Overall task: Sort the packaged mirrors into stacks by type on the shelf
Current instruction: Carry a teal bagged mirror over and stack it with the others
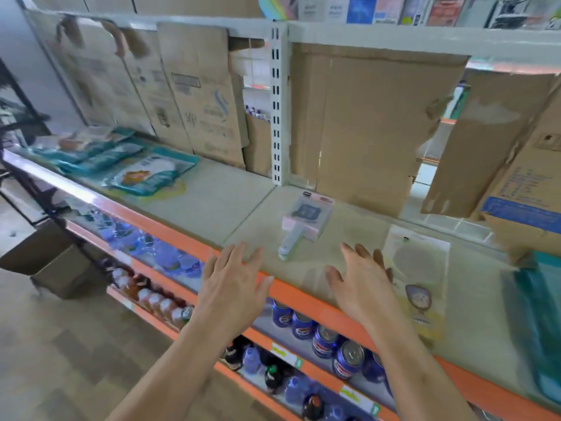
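The left hand (233, 287) and right hand (361, 287), fingers spread, hold nothing over the smooth shelf (212, 202). A pink boxed handled mirror (303, 220) lies just beyond, between them; a flat round-mirror packet (420, 268) lies beside the right hand.

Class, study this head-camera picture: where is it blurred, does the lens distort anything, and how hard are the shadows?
Head view: teal packs at left and the teal item at right are smeared; the pink-boxed mirror is clearer; the wide lens skews the orange rail; light is soft, with faint shadow by the left hand and right hand.
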A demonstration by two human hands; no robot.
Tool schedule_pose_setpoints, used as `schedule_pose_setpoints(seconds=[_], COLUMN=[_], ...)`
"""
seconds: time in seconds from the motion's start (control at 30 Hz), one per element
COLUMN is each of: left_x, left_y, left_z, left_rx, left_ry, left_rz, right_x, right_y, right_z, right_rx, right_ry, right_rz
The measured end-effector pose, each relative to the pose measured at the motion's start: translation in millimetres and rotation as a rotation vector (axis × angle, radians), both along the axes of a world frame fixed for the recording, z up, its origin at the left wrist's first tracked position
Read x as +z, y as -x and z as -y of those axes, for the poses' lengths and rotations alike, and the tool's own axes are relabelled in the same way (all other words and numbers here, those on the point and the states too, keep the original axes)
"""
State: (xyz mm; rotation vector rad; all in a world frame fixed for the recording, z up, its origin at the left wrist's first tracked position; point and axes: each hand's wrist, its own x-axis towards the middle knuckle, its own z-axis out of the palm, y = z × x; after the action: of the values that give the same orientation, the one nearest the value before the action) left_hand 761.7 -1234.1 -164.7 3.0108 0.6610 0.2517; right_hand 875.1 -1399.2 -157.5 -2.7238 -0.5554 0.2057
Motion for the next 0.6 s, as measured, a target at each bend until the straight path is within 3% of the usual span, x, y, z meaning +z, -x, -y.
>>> schedule_pose_setpoints(seconds=[0.2,0.6], left_x=[1,2], left_y=[5,-1], left_z=[-34,-125], left_rx=[0.035,0.112], left_ry=[0.057,0.124], left_rz=[0.081,0.021], right_x=[10,0], right_y=[4,-17], right_z=[-42,-143], right_rx=[0.045,0.084], right_ry=[-0.009,-0.008], right_rz=[0.002,-0.003])
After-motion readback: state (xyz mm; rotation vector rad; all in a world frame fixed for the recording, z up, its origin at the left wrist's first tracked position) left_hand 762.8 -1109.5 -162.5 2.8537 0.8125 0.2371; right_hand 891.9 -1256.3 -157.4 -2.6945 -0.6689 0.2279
